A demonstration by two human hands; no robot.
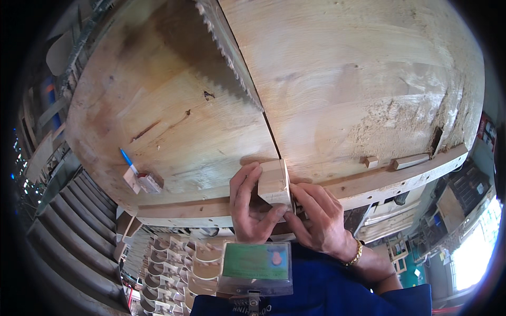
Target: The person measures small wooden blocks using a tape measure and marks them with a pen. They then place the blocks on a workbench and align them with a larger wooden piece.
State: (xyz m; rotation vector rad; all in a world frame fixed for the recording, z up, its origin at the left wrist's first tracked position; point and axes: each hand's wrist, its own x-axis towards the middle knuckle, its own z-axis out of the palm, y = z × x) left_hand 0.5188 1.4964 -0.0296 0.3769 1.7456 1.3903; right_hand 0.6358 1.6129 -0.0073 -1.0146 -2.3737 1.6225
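Note:
A pale wooden block [272,183] is held at the near edge of the wooden worktable [316,79], close to the near end of a dark slit in the tabletop. My left hand [246,206] grips the block from the left, fingers along its far left side and thumb at its near end. On the other side, my right hand [319,215] has its fingertips and thumb closed on the block's right edge. Fingers hide part of the block. Beyond it, a toothed saw blade [224,47] stands along the slit; its teeth point left.
A wooden rail [395,181] runs along the near table edge, with small offcuts [371,161] beside it. Sawdust lies at right. A blue pen [126,156] rests by small wood pieces at left. Curved wooden parts [168,268] are stacked below. A badge [255,266] hangs before me.

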